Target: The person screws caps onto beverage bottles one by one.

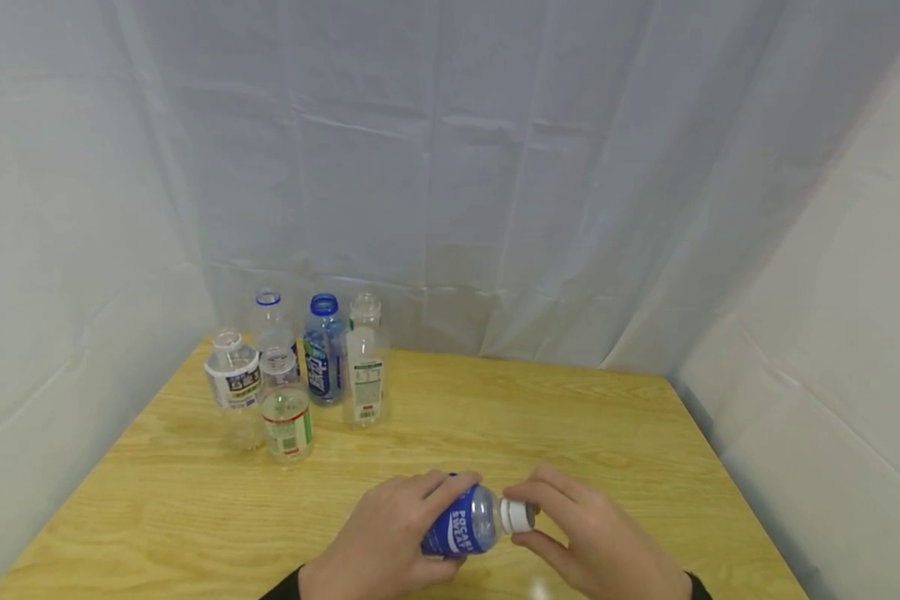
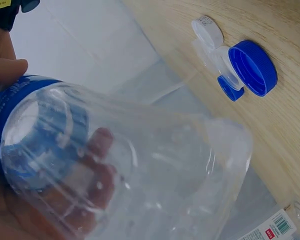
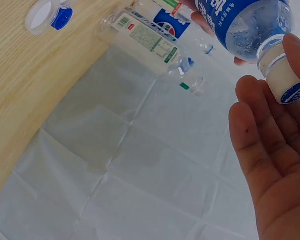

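Observation:
In the head view a clear Pocari Sweat bottle (image 1: 457,527) with a blue label lies tilted on its side, its neck toward the right. My left hand (image 1: 393,529) grips it round the label. A white cap (image 1: 517,516) sits at the bottle's mouth, and my right hand (image 1: 588,529) pinches it between thumb and fingers. From the right wrist, the thumb presses one side of the cap (image 3: 285,82), with fingertips at the other. The left wrist view looks onto the bottle's clear base (image 2: 190,165), and the left fingers show through the plastic.
Several uncapped plastic bottles stand at the back left of the wooden table (image 1: 540,408), among them a blue-tinted one (image 1: 322,354) and a white-labelled one (image 1: 365,383). Loose caps lie on the table, including a large blue cap (image 2: 253,68). Pale sheeting (image 1: 450,167) hangs around the table.

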`<control>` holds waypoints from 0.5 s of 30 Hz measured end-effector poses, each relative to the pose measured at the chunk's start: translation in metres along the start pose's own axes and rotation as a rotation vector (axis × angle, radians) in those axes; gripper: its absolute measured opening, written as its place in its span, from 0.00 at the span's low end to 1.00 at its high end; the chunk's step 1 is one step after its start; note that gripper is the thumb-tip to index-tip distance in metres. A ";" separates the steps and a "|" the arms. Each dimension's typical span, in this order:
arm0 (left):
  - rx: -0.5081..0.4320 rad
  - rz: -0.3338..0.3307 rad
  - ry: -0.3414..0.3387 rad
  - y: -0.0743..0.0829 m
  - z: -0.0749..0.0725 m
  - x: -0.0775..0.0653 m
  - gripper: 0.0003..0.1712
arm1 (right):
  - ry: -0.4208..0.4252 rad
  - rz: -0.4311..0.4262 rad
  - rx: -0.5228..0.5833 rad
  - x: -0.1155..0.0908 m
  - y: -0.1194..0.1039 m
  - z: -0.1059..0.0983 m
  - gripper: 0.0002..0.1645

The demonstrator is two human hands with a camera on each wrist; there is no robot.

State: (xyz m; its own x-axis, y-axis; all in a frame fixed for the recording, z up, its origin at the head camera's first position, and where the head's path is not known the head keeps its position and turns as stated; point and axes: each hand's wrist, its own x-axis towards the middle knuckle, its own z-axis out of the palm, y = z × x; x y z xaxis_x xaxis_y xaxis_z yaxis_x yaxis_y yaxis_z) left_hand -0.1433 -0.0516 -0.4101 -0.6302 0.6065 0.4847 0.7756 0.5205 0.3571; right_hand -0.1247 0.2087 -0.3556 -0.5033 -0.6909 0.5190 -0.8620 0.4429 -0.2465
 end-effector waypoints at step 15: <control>0.068 0.005 -0.018 0.001 0.002 0.001 0.46 | 0.027 0.110 -0.047 0.000 -0.003 0.007 0.17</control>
State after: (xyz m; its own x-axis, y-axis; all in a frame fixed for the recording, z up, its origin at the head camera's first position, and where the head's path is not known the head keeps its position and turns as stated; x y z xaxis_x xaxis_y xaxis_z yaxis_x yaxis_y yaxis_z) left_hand -0.1433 -0.0493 -0.4115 -0.6271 0.6200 0.4715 0.7752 0.5564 0.2993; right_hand -0.1226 0.2035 -0.3610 -0.5920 -0.6216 0.5129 -0.7979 0.5415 -0.2647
